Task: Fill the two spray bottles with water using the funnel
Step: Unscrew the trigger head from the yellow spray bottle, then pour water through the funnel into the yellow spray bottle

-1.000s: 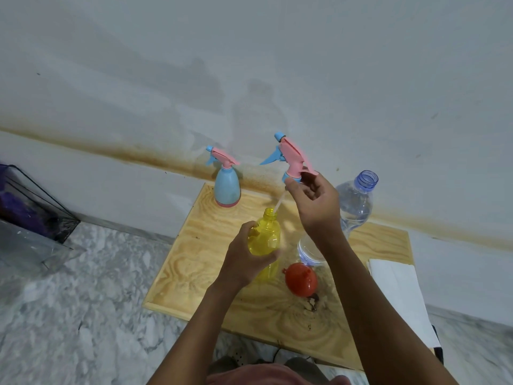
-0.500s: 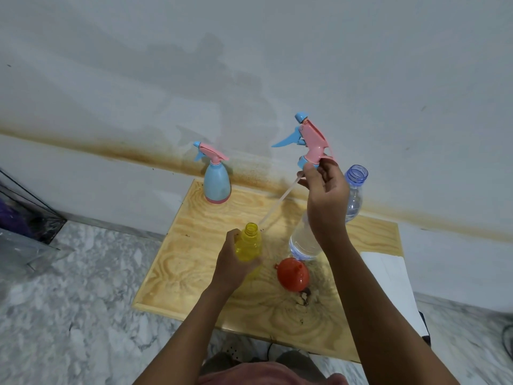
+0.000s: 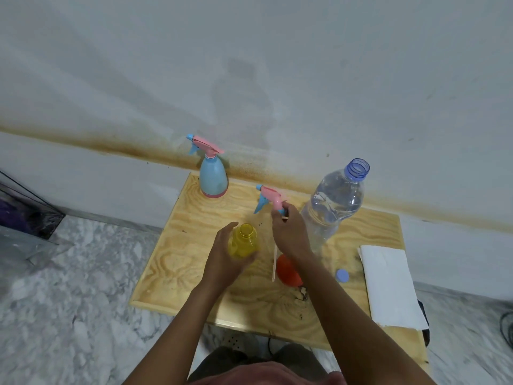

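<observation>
My left hand (image 3: 224, 257) grips the yellow spray bottle (image 3: 243, 241), which stands open-necked on the wooden board (image 3: 177, 245). My right hand (image 3: 290, 234) holds its pink and blue spray head (image 3: 270, 200) low over the board, right of the yellow bottle, its dip tube (image 3: 274, 263) pointing down toward me. The orange funnel (image 3: 287, 270) lies on the board, partly hidden under my right wrist. A blue spray bottle (image 3: 213, 176) with its head on stands at the board's far left. A large clear water bottle (image 3: 334, 202), uncapped, stands to the right.
A blue bottle cap (image 3: 342, 275) lies on the board right of the funnel. A folded white cloth (image 3: 388, 284) covers the board's right edge. The wall is close behind the board. Marble floor (image 3: 69, 287) surrounds it, with a dark container (image 3: 25, 215) at far left.
My right hand lifted the spray head and its tube out of the yellow bottle, then brought it down toward the board beside the bottle. My left hand kept hold of the yellow bottle.
</observation>
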The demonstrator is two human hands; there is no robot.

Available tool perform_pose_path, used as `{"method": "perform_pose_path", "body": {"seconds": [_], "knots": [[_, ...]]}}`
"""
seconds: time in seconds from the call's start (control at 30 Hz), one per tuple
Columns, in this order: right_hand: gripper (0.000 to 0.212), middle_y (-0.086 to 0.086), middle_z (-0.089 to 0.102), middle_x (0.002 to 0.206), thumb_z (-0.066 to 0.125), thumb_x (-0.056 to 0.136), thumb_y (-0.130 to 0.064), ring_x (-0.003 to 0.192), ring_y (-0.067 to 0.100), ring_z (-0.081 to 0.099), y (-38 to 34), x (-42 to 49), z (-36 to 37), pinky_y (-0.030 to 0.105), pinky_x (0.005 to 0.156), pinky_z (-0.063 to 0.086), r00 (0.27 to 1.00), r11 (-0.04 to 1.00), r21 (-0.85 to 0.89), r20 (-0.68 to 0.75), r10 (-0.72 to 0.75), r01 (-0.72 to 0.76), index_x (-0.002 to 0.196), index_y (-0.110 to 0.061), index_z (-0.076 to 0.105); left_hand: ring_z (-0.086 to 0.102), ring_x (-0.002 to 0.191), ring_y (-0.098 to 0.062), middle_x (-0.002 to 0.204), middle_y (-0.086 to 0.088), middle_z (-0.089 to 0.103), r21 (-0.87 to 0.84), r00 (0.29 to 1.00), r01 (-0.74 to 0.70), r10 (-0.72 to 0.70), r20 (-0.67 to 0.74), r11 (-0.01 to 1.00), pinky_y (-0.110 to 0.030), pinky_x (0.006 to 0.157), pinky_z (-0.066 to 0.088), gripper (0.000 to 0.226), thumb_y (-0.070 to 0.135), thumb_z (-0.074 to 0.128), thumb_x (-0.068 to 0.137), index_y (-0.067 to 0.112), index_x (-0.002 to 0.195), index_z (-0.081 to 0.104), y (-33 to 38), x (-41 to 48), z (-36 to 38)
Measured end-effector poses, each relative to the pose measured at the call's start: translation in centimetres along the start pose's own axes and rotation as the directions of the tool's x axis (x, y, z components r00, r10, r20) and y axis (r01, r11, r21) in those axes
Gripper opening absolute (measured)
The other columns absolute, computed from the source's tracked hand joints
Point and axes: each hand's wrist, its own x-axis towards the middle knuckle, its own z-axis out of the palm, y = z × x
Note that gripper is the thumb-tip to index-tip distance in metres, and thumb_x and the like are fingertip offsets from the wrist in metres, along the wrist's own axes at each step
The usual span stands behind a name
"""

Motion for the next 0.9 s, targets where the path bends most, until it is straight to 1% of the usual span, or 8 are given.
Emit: {"method": "perform_pose_path", "body": {"seconds": [0.07, 0.17, 0.3, 0.43, 0.5, 0.6, 0.73, 0.9], "knots": [[0.031, 0.009, 0.068, 0.103, 0.045, 0.104, -0.03, 0.083, 0.019, 0.063, 1.8, 0.7, 1.5, 0.035, 0.07, 0.049, 0.992, 0.993, 0.017, 0.056, 0.116, -0.117, 0.122, -0.009, 0.059, 0.055, 0.11, -0.001, 0.12, 0.016, 0.058, 0.015, 0.999, -0.019, 0.019, 0.03, 1.0, -0.022, 0.093, 0.047, 0.065, 0.031, 0.087, 0.07, 0.036, 0.124, 0.052, 0.1, 0.2, -0.5], [0.025, 0.017, 0.069, 0.105, 0.047, 0.102, -0.024, 0.079, 0.021, 0.06, 3.7, 1.4, 3.1, 0.033, 0.065, 0.046, 0.972, 0.976, 0.033, 0.102, 0.21, -0.214, 0.114, -0.006, 0.06, 0.059, 0.105, -0.001, 0.116, 0.014, 0.063, 0.021, 0.998, 0.008, -0.009, 0.064, 1.0, -0.016, 0.086, 0.046, 0.058, 0.031, 0.086, 0.071, 0.038, 0.118, 0.053, 0.4, 0.6, -0.9], [0.024, 0.009, 0.065, 0.097, 0.048, 0.098, -0.011, 0.069, 0.012, 0.054, 5.2, 2.3, 4.1, 0.025, 0.057, 0.042, 0.963, 0.968, 0.036, 0.12, 0.241, -0.247, 0.116, -0.007, 0.063, 0.057, 0.102, 0.007, 0.115, 0.014, 0.063, 0.012, 0.996, 0.04, -0.041, 0.079, 0.999, -0.006, 0.08, 0.041, 0.06, 0.031, 0.087, 0.071, 0.038, 0.118, 0.051, 0.3, 0.8, -0.9], [0.028, 0.017, 0.069, 0.107, 0.049, 0.098, -0.015, 0.084, 0.022, 0.06, 6.5, 3.7, 5.1, 0.036, 0.07, 0.047, 0.95, 0.956, -0.005, 0.11, 0.292, -0.294, 0.118, -0.002, 0.063, 0.058, 0.106, -0.001, 0.118, 0.011, 0.062, 0.018, 0.997, 0.019, -0.02, 0.075, 1.0, -0.009, 0.083, 0.043, 0.063, 0.033, 0.088, 0.069, 0.032, 0.122, 0.052, -0.2, 0.9, -0.7], [0.028, 0.016, 0.066, 0.104, 0.048, 0.098, -0.013, 0.087, 0.023, 0.058, 7.1, 4.2, 5.5, 0.034, 0.071, 0.044, 0.948, 0.952, -0.058, 0.087, 0.305, -0.301, 0.117, 0.001, 0.063, 0.057, 0.107, -0.003, 0.12, 0.01, 0.061, 0.011, 0.997, 0.024, -0.025, 0.075, 1.0, -0.014, 0.086, 0.045, 0.066, 0.034, 0.087, 0.07, 0.03, 0.125, 0.052, -0.3, 0.8, -0.6], [0.033, 0.018, 0.067, 0.116, 0.048, 0.098, -0.015, 0.093, 0.028, 0.061, 7.8, 4.7, 6.0, 0.033, 0.072, 0.042, 0.953, 0.948, -0.143, 0.061, 0.296, -0.285, 0.123, 0.001, 0.059, 0.057, 0.108, -0.005, 0.121, 0.009, 0.06, 0.008, 0.997, 0.015, -0.016, 0.073, 1.0, -0.018, 0.087, 0.046, 0.065, 0.034, 0.087, 0.071, 0.032, 0.124, 0.05, -0.3, 0.6, -0.6], [0.038, 0.018, 0.06, 0.131, 0.045, 0.1, -0.017, 0.116, 0.033, 0.059, 7.9, 4.2, 5.9, 0.036, 0.09, 0.045, 0.964, 0.941, -0.244, 0.067, 0.256, -0.233, 0.134, -0.002, 0.052, 0.058, 0.109, -0.006, 0.121, 0.009, 0.061, 0.008, 0.997, 0.006, -0.007, 0.072, 1.0, -0.027, 0.091, 0.051, 0.065, 0.035, 0.087, 0.071, 0.028, 0.126, 0.052, -0.5, 0.6, -0.6], [0.041, 0.014, 0.059, 0.136, 0.049, 0.099, -0.016, 0.124, 0.029, 0.056, 6.0, 1.1, 3.7, 0.042, 0.104, 0.046, 0.995, 0.975, -0.214, 0.054, 0.08, -0.067, 0.138, -0.004, 0.053, 0.058, 0.112, -0.007, 0.122, 0.009, 0.06, 0.005, 0.997, 0.0, 0.0, 0.08, 1.0, -0.034, 0.094, 0.053, 0.067, 0.035, 0.086, 0.071, 0.028, 0.128, 0.051, -0.7, 0.6, -0.5]]}}
